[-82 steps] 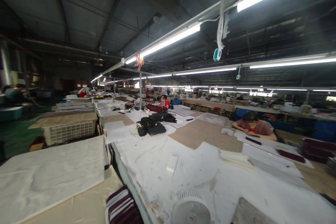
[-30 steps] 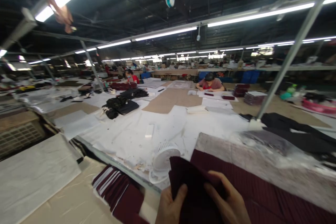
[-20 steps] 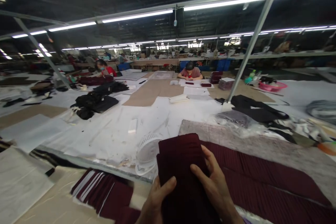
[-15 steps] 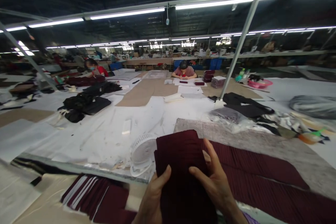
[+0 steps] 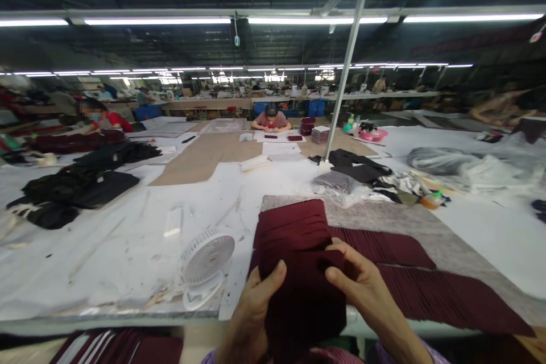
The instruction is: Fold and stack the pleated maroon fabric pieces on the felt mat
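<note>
**Both hands pinch a dark red cloth piece above the table edge**

The left hand point(image 5: 256, 301) grips the lower left side of a dark red pleated cloth piece point(image 5: 294, 256), thumb laid over the front and the other fingers hidden behind it. The right hand point(image 5: 362, 284) holds the right side the same way, thumb across the front, fingers curled round the edge. The piece is held upright between the two hands, low in the middle of the view, just over the near edge of the table point(image 5: 106, 250).

Behind it, more dark red pleated strips point(image 5: 426, 290) lie flat on a grey felt mat point(image 5: 384, 216) that runs off to the right. Just left of the held piece a small white fan point(image 5: 207, 256) lies tilted on the white table cover, and a small white block point(image 5: 173, 222) lies a little further off. Black fabric piles point(image 5: 72, 187) sit far left, and a stack of dark red pieces point(image 5: 115, 347) shows below the table edge at bottom left. A slanted metal pole point(image 5: 343, 79) rises from the table, beside black garments point(image 5: 354, 162) and a clear plastic bag point(image 5: 336, 185). Further back a person point(image 5: 271, 116) bends over a brown paper sheet point(image 5: 205, 153), and another person in red point(image 5: 102, 119) sits at the left
</note>
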The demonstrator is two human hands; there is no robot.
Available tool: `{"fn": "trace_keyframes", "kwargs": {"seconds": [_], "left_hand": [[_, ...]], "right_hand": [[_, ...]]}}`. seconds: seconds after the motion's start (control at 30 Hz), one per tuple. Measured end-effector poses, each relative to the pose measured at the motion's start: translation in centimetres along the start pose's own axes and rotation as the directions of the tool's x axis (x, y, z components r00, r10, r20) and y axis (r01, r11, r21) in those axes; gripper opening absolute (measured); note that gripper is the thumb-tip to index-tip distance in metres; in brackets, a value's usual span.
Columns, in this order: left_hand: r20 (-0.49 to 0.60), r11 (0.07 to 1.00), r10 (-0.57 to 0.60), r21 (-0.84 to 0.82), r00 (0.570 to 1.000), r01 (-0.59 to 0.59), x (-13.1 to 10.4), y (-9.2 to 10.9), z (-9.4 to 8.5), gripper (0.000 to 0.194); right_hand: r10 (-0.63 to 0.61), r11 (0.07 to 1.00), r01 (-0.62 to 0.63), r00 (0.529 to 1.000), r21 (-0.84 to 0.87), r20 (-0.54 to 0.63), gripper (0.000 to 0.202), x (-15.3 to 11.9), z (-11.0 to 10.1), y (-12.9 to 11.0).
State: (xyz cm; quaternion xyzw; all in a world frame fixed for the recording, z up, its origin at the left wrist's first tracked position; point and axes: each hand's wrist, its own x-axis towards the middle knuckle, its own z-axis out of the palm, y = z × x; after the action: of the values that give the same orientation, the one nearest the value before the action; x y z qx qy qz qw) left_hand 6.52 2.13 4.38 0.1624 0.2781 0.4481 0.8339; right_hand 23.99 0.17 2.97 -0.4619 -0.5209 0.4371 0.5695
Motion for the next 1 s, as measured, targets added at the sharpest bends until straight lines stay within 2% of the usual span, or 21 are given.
{"fn": "trace_keyframes", "kwargs": {"seconds": [0.17,0.47,0.6,0.7,0.8,0.93,1.0], "left_hand": [[0.136,0.999,-0.013,0.054,0.991,0.005,0.8,-0.7,1.0,0.03],[0.273,0.997,0.046,0.054,0.961,-0.063,1.2,-1.1,1.2,0.031],[0.242,0.998,0.034,0.042,0.97,-0.045,1.2,-1.3,1.3,0.035],[0.175,0.998,0.0,0.057,0.985,-0.01,1.1,-1.2,1.4,0.029],[0.11,0.998,-0.022,0.063,0.994,0.016,0.9,-1.0,1.2,0.031],[0.089,0.999,-0.031,0.047,0.996,0.027,1.1,-1.0,0.5,0.046],[0.046,0.998,-0.037,0.058,0.998,0.034,1.2,-1.0,0.2,0.052]], "right_hand": [[0.03,0.993,-0.044,0.992,-0.109,-0.125,0.023,-0.2,-0.6,0.1],[0.091,0.983,-0.112,0.985,-0.145,-0.144,0.024,-0.2,-1.4,0.0],[0.05,0.98,-0.079,0.986,-0.184,-0.157,0.024,-0.3,-1.2,0.3],[0.031,0.982,-0.056,0.99,-0.178,-0.141,0.025,-0.2,-1.0,0.4],[0.037,0.99,-0.059,0.985,-0.129,-0.168,0.018,-0.2,-1.0,0.3],[0.085,0.996,-0.086,0.987,0.002,-0.138,0.039,-0.3,-1.3,-0.1],[0.103,0.994,-0.101,0.988,0.03,-0.112,0.04,-0.5,-1.4,-0.1]]}}
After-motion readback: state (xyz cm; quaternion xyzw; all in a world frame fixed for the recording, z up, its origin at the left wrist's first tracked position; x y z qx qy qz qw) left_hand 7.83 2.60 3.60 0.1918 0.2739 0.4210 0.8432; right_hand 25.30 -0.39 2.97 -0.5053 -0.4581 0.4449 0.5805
